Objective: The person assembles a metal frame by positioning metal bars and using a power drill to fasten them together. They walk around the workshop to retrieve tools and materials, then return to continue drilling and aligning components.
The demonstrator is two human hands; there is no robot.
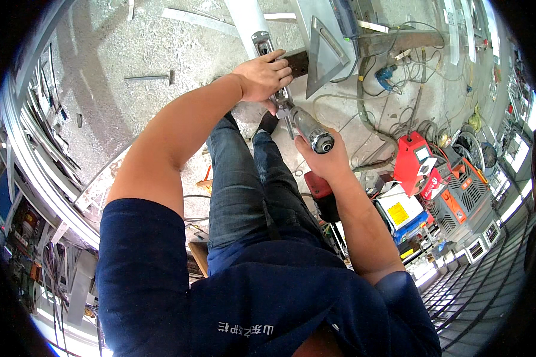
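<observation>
My left hand (261, 78) is closed around a shiny metal fitting (262, 43), at the near end of a white post (247, 18); part of the fitting is hidden under the fingers. Close by on the right, my right hand (327, 156) wraps round a grey cylindrical power tool (307, 128) with a round black end facing up. The tool's front meets the metal parts just below my left hand. Under my right wrist shows a red and black block (319, 185); whether it belongs to the tool, I cannot tell. A dark steel piece (298, 62) sits beside my left fingers.
A grey triangular plate (327, 56) stands right of the post. Hoses, cables and a blue power tool (386, 77) lie on the floor at right, with a red machine (412, 163) nearer. A hammer (152, 78) lies at left; long metal strips (41, 143) line the left edge.
</observation>
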